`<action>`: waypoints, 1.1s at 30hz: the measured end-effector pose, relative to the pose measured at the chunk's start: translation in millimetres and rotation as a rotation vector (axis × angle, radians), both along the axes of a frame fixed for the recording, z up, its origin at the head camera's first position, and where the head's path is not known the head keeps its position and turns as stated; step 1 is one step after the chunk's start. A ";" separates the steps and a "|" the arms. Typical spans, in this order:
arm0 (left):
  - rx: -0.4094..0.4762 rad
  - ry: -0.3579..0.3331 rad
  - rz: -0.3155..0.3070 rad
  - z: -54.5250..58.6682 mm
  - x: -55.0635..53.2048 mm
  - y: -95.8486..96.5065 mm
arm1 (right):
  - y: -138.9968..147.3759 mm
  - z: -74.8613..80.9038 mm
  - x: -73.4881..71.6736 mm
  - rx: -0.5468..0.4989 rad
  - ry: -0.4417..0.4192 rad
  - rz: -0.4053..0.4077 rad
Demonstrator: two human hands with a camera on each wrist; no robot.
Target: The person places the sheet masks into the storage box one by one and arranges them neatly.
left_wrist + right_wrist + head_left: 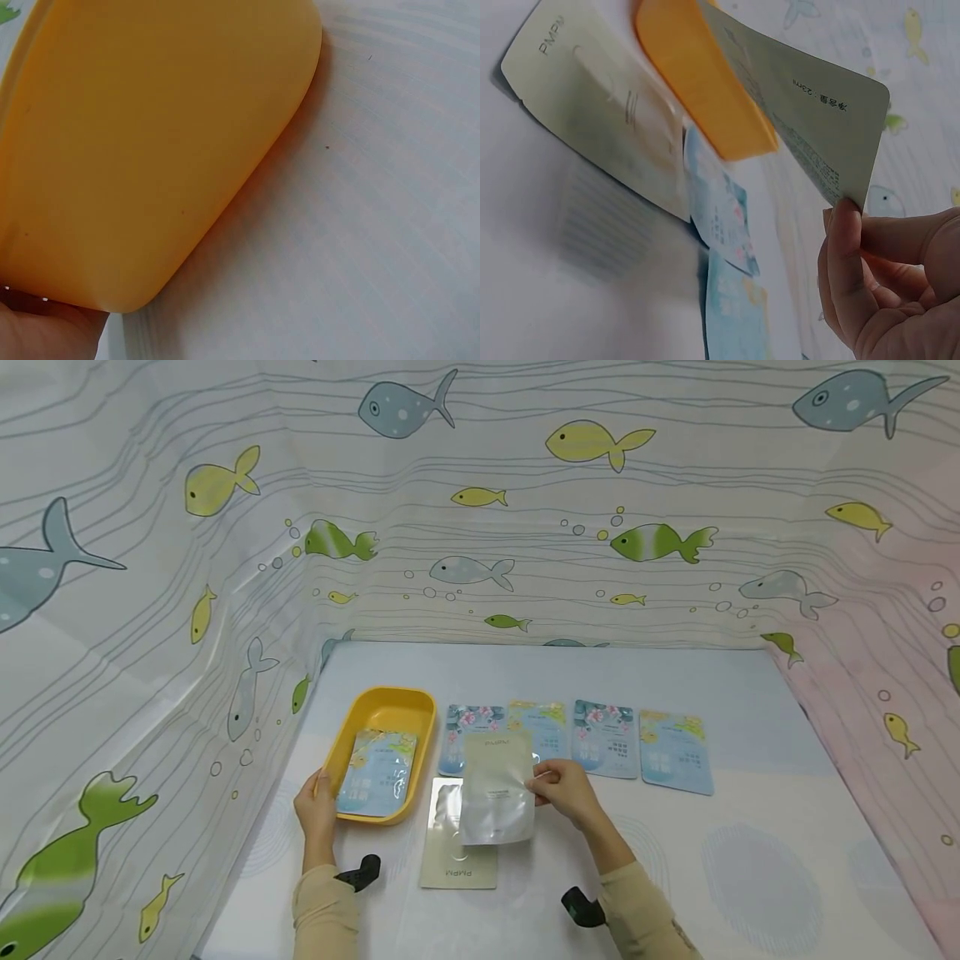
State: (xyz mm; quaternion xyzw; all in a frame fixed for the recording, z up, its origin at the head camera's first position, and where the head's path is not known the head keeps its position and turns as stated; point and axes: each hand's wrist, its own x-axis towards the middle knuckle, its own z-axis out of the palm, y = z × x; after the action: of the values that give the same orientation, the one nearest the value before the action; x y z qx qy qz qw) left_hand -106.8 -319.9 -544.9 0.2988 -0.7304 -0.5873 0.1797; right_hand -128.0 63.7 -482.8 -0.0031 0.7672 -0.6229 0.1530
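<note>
My left hand (pixel 317 808) grips the left side of a yellow tray (pixel 426 727), its thumb at the rim. One blue sheet mask packet (pixel 377 777) with yellow flowers lies inside the tray. In the left wrist view the tray's smooth outer wall (pixel 165 135) fills much of the picture. My right hand (pixel 564 789) pinches a pale green PMPM sheet mask packet (pixel 497 789) by its right edge. The right wrist view shows that packet (pixel 810 97) raised, thumb and forefinger at its corner. Beneath it in the head view lies another PMPM packet (pixel 457 872), partly covered.
Behind the held packet, a row of blue packets lies on the table (pixel 765 810): a pink-flowered one (pixel 453 739), a yellow-flowered one (pixel 547 727), then another pink (pixel 606 739) and another yellow (pixel 675 752). Fish-patterned cloth (pixel 465 527) walls the back and sides.
</note>
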 end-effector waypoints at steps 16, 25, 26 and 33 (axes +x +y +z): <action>-0.016 0.010 -0.021 2.5 1.9 -1.3 | -21.1 7.1 -9.3 -0.022 0.074 0.048; -0.003 0.008 -0.024 1.6 0.8 -0.8 | -36.5 15.6 -13.8 -0.024 0.055 0.038; -0.002 0.009 -0.024 1.7 1.0 -0.7 | -38.5 16.1 -14.6 -0.024 0.052 0.037; 0.007 -0.001 -0.027 1.1 1.6 -1.2 | -51.7 14.2 -23.4 -0.015 0.021 0.047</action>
State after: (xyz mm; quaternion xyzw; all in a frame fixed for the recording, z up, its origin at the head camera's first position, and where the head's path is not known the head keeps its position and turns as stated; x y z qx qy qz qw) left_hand -105.1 -321.0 -543.8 0.2898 -0.7323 -0.5922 0.1705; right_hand -151.4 12.0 -468.6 -0.0288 0.7636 -0.6250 0.1596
